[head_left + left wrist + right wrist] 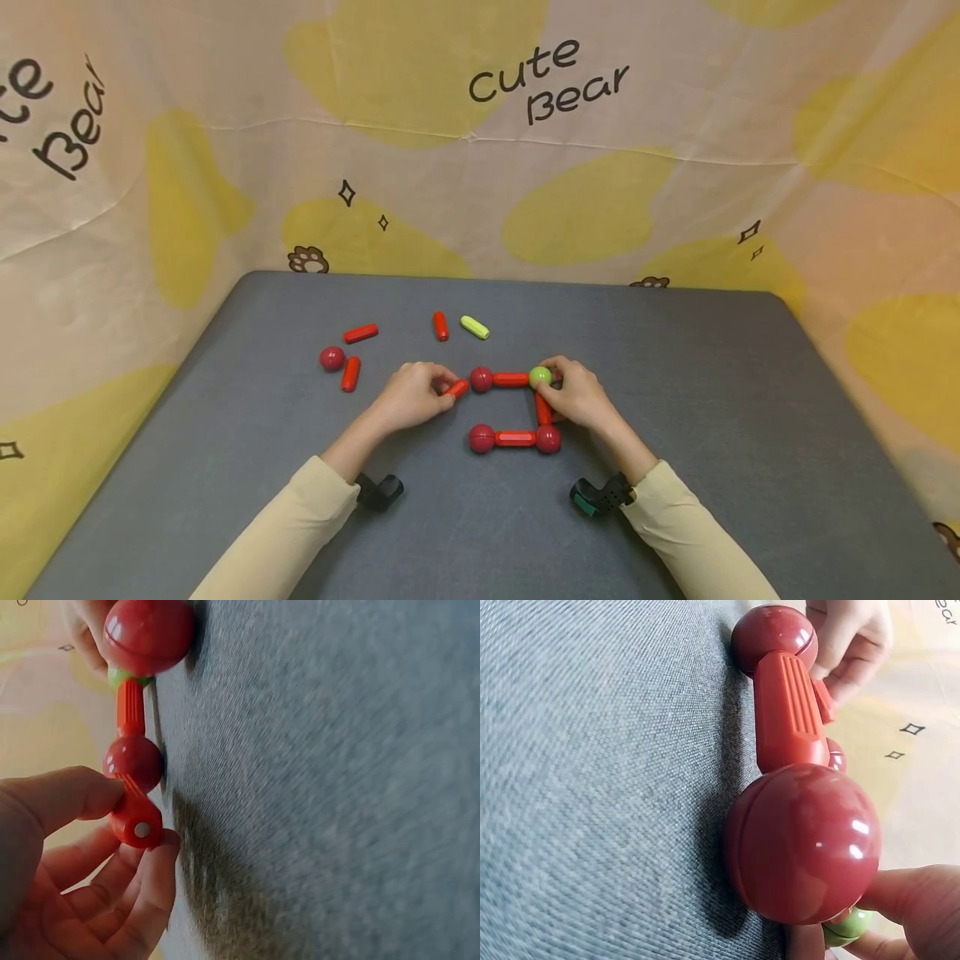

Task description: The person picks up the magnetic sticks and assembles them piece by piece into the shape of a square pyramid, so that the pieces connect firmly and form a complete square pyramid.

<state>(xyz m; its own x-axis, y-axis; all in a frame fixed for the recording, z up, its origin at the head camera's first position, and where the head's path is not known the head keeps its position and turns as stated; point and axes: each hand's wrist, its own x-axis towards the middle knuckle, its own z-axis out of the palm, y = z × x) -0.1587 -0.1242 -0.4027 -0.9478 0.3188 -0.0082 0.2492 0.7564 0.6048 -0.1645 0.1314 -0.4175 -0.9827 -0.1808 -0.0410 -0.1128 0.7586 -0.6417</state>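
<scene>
My left hand (416, 395) pinches a red magnetic rod (457, 388) between thumb and fingers; a round metal tip shows at its end (142, 829) in the left wrist view. The rod points toward a dark red ball (482, 379), its far end close to it. From that ball a red rod (512, 379) runs to a green ball (540, 377), which my right hand (576, 393) holds with thumb and fingers. Another red rod (543, 409) leads down to a dark red corner ball (548, 438). A near rod (515, 438) joins this to a third dark red ball (482, 438).
Left of the shape lie a loose dark red ball (332, 359) and two red rods, one slanted (361, 333), one nearly upright (350, 374). Farther back are a red rod (441, 326) and a yellow-green rod (475, 327). A printed cloth stands behind the grey table (712, 400).
</scene>
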